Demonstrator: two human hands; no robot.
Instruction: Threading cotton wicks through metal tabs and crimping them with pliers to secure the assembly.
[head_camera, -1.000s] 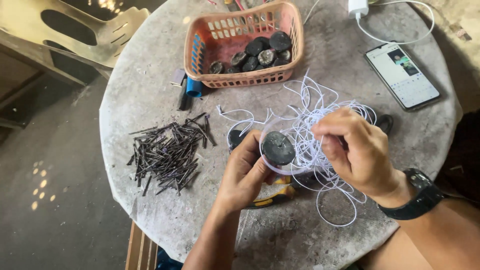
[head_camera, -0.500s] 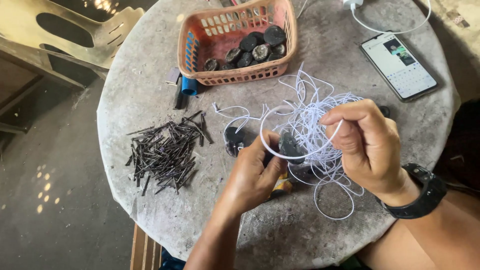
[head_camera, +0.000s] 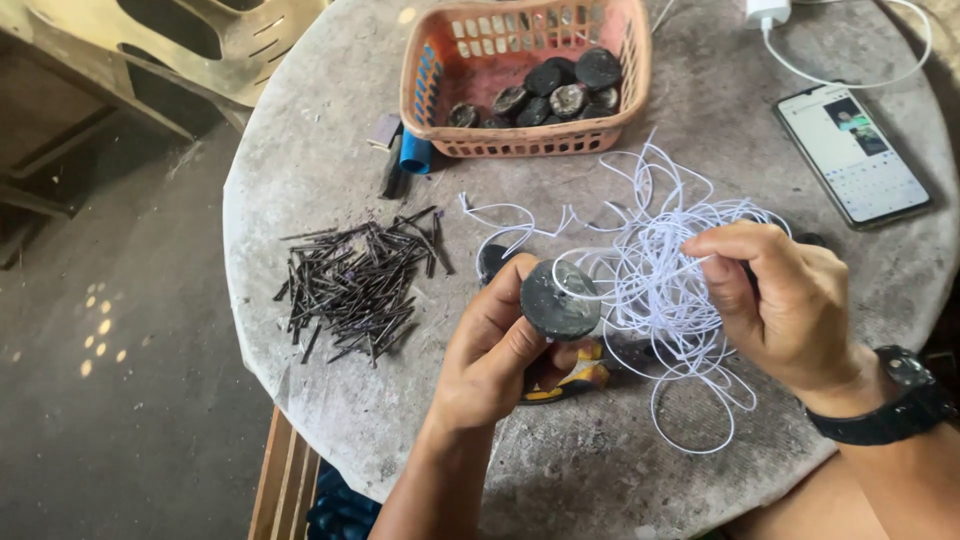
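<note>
White cord (head_camera: 660, 290), tangled, lies on the round concrete table (head_camera: 300, 180) between and under both hands. Head view: left hand (head_camera: 500, 350) raised palm-inward, forearm coming up from the lower edge, thumb and fingers closed around a dark round disc (head_camera: 558, 300) held face-up above the table. Right hand (head_camera: 785, 300), black watch (head_camera: 895, 405) at the wrist, curled with the fingertips pinching a strand of the cord, which runs taut to the disc. Pile of dark nails (head_camera: 355, 285) left of the hands. Orange basket (head_camera: 620, 75) with more discs at the far side. Phone (head_camera: 855, 155) at the right.
</note>
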